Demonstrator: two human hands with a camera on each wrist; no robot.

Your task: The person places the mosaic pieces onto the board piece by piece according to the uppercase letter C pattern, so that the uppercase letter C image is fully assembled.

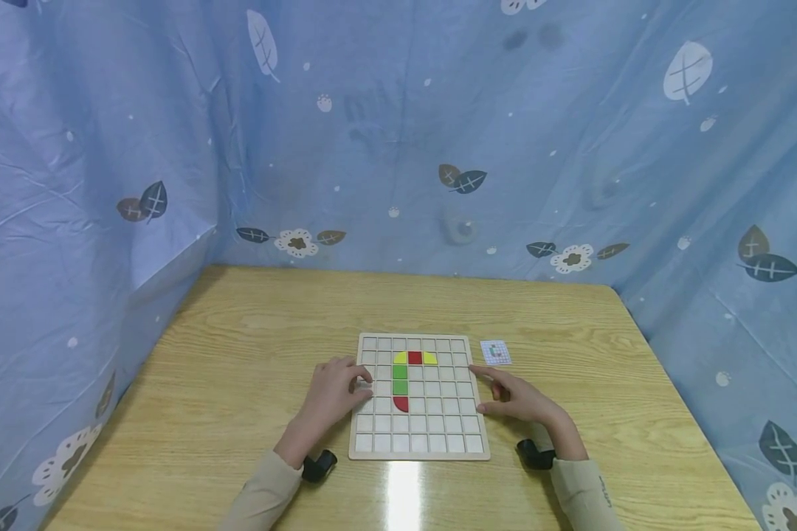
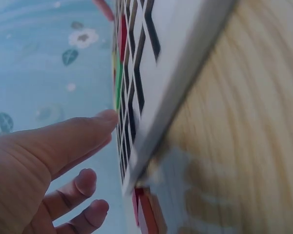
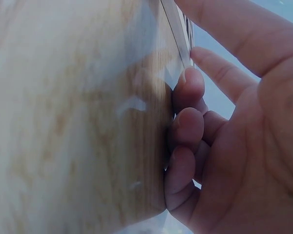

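Note:
A white gridded board (image 1: 437,424) lies on the table between the hands. Coloured tiles sit in its cells: a red square (image 1: 415,358) flanked by two yellow rounded tiles, below the left one two green squares (image 1: 400,380), then a red rounded tile (image 1: 401,403). My left hand (image 1: 330,387) hovers at the board's left edge, thumb and forefinger apart with nothing between them. Red pieces (image 2: 147,214) lie beside the board under that hand, hidden in the head view. My right hand (image 1: 521,398) touches the right edge with forefinger and thumb, its other fingers bent against the table.
A small card (image 1: 496,352) with a printed grid and coloured pattern lies right of the board's upper corner. The wooden table (image 1: 252,332) ends at a blue patterned curtain (image 1: 385,133) behind and at both sides. Black wrist devices (image 1: 319,466) are strapped near both cuffs.

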